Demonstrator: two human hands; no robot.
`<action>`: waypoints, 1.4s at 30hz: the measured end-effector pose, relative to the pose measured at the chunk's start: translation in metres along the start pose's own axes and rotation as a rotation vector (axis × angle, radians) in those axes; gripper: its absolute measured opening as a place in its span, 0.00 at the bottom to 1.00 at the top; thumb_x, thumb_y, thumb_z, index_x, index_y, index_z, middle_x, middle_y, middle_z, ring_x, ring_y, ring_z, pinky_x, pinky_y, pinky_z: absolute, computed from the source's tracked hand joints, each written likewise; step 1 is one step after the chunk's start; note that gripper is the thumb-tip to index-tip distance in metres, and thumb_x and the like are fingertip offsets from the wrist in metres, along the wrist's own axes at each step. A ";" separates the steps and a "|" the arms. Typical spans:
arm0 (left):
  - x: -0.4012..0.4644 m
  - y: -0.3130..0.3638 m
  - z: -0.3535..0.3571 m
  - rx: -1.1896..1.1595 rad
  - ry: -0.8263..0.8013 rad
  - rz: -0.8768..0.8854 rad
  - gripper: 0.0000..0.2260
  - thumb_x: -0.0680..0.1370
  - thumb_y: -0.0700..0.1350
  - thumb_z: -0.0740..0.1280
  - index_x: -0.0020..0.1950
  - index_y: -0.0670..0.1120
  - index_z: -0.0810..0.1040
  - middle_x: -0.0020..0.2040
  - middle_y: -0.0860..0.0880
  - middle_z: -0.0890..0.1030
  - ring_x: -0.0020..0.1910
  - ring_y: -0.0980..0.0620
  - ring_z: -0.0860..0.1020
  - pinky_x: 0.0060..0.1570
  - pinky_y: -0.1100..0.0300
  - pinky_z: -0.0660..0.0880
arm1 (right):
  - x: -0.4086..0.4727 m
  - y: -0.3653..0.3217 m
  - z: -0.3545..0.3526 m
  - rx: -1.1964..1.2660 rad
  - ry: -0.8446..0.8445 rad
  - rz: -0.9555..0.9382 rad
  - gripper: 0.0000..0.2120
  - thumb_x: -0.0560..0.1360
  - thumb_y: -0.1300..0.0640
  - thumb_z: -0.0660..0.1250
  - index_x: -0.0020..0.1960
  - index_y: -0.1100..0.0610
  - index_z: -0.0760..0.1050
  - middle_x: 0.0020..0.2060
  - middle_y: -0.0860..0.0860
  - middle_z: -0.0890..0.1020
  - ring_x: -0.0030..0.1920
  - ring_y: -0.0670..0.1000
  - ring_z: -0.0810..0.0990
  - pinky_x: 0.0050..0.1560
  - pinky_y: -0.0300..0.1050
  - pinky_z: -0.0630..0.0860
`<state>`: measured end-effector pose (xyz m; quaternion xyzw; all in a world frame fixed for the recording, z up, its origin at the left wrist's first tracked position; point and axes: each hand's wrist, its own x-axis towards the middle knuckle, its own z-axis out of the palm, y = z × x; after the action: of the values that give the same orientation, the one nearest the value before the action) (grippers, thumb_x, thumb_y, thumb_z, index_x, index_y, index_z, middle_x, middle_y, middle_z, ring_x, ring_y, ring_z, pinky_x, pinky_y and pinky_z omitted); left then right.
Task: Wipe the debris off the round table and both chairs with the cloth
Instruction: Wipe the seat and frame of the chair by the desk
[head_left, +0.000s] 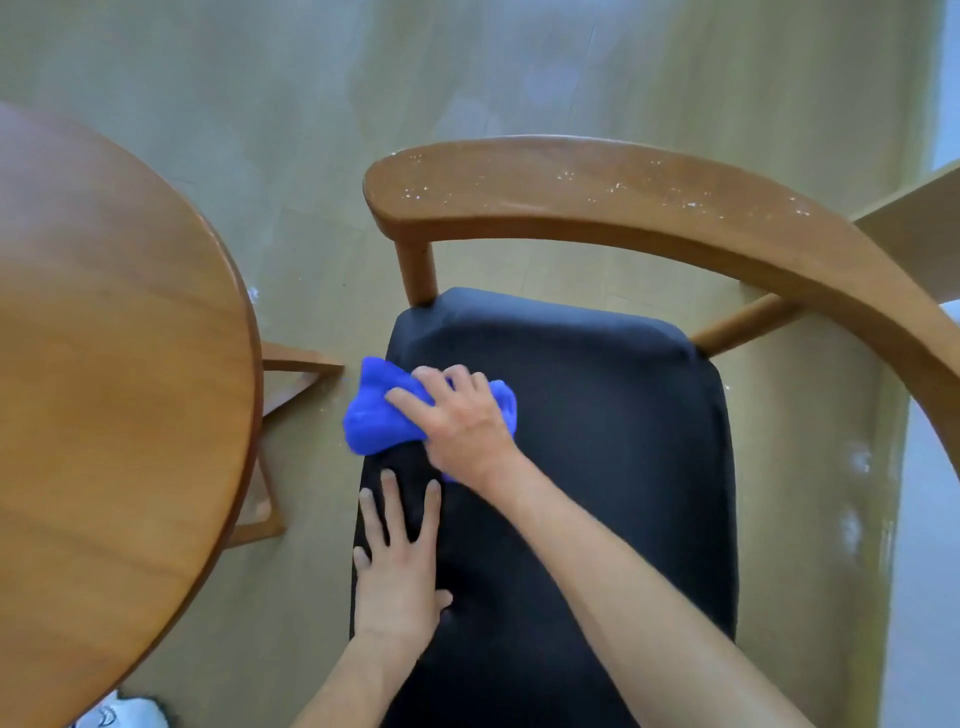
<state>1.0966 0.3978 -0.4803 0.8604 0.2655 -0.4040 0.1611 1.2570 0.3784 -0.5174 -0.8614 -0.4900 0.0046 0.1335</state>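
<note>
Right hand (460, 415) grips the blue cloth (379, 415), fingers curled over the bunched fabric, pressing it on the left edge of the chair seat (597, 467); part of the cloth overhangs that edge toward the floor. Left hand (397, 561) lies flat just below the grip, fingers straight and spread, palm on the same dark seat, holding nothing. No containers in view.

Seat: black upholstery, no debris visible on it near the grip. Curved wooden backrest (597, 187), beyond the grip and sweeping round to its right, carries white specks along its top face, esp. at the left end and toward the right bend.

Round table (119, 338) stands left of the grip, apart from the chair; wood top, no specks visible on the part shown. Table leg frame (291, 379) shows between table edge and cloth, near the overhanging fabric but not touching it. Floor (311, 130): a few white flecks by the table rim and right of the seat.
</note>
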 end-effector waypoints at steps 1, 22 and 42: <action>0.000 0.000 0.001 0.002 0.006 0.004 0.54 0.74 0.55 0.71 0.69 0.50 0.21 0.70 0.39 0.20 0.74 0.35 0.29 0.71 0.45 0.62 | -0.005 0.033 -0.011 -0.015 0.052 0.116 0.25 0.59 0.64 0.65 0.55 0.51 0.75 0.50 0.55 0.80 0.38 0.58 0.74 0.36 0.47 0.65; -0.004 -0.001 0.001 -0.014 0.119 0.075 0.57 0.70 0.56 0.75 0.71 0.51 0.25 0.69 0.41 0.19 0.75 0.34 0.34 0.66 0.45 0.68 | -0.218 -0.008 -0.076 0.093 -0.324 0.521 0.33 0.54 0.63 0.73 0.57 0.46 0.73 0.58 0.48 0.73 0.41 0.53 0.77 0.34 0.43 0.73; -0.065 0.193 -0.209 -0.398 0.766 0.591 0.22 0.80 0.53 0.56 0.69 0.43 0.71 0.70 0.46 0.71 0.71 0.48 0.67 0.69 0.55 0.64 | -0.069 0.165 -0.290 0.044 -0.052 1.108 0.31 0.80 0.40 0.53 0.78 0.53 0.53 0.69 0.58 0.65 0.66 0.60 0.65 0.65 0.56 0.60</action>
<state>1.3022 0.3237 -0.2878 0.9374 0.1227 0.0608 0.3201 1.4006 0.1744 -0.2851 -0.9869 0.0337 0.1058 0.1168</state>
